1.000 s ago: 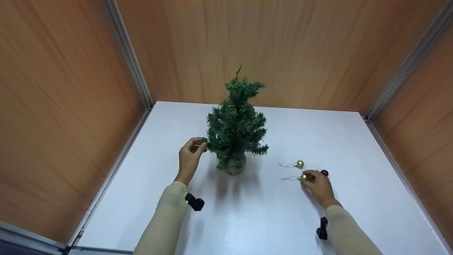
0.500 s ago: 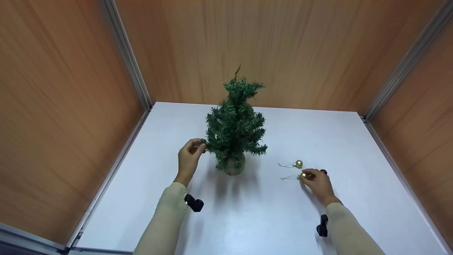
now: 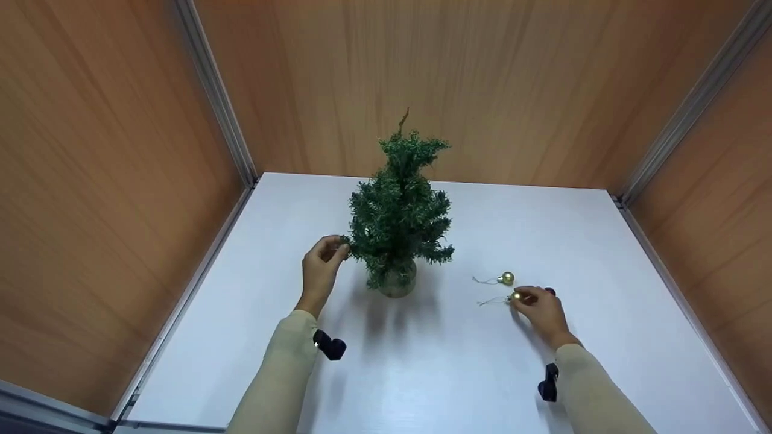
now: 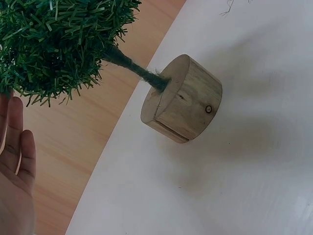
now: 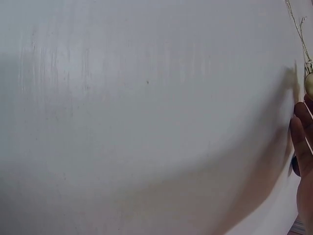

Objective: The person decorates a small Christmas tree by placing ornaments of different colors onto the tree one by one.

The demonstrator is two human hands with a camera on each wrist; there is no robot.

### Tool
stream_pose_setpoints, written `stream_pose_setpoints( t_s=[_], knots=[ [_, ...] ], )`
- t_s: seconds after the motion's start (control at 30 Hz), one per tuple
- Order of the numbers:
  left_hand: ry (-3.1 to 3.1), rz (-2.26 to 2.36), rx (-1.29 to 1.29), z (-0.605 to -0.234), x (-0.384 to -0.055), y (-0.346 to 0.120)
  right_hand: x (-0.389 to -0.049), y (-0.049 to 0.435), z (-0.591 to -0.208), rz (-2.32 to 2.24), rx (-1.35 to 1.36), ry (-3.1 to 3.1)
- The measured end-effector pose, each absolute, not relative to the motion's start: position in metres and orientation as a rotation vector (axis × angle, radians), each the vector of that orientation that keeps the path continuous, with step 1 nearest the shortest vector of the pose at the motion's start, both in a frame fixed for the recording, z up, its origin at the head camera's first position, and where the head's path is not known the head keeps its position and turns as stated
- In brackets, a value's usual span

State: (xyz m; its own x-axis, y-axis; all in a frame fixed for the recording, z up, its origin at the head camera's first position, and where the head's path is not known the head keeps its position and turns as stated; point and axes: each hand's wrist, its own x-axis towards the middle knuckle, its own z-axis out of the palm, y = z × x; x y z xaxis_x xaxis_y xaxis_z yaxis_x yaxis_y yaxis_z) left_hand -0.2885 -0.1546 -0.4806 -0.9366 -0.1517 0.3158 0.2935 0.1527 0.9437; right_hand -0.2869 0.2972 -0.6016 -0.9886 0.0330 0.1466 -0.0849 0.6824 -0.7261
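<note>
A small green artificial Christmas tree (image 3: 398, 211) stands upright on the white table. Its round wooden base (image 4: 190, 100) shows best in the left wrist view. At the tree's lower left, my left hand (image 3: 319, 274) pinches a branch tip between thumb and fingers. On the right, my right hand (image 3: 544, 314) grips a gold bauble (image 3: 516, 296) by its ball, the string loop trailing left. A second gold bauble (image 3: 507, 278) lies just beyond it. Behind the right hand's knuckles, a dark red bauble (image 3: 550, 290) is mostly hidden.
Wood-grain panels enclose the white table (image 3: 470, 361) at the back (image 3: 512, 90) and on both sides. Grey metal rails run along the corners. A small black device (image 3: 330, 345) sits at the left wrist, another (image 3: 548, 383) at the right.
The right hand has shifted very slightly upward and now covers more of the dark red bauble. The left hand keeps its hold on the branch tip. The head view has drifted a little.
</note>
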Motion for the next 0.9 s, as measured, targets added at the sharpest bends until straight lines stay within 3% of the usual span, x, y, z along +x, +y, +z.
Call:
stream_pose_setpoints(
  t_s=[0.9],
  knots=[
    [-2.035,-1.863,-0.137,-0.506,-0.306,-0.156,-0.283,0.295,-0.592,1.208,0.112,-2.654]
  ],
)
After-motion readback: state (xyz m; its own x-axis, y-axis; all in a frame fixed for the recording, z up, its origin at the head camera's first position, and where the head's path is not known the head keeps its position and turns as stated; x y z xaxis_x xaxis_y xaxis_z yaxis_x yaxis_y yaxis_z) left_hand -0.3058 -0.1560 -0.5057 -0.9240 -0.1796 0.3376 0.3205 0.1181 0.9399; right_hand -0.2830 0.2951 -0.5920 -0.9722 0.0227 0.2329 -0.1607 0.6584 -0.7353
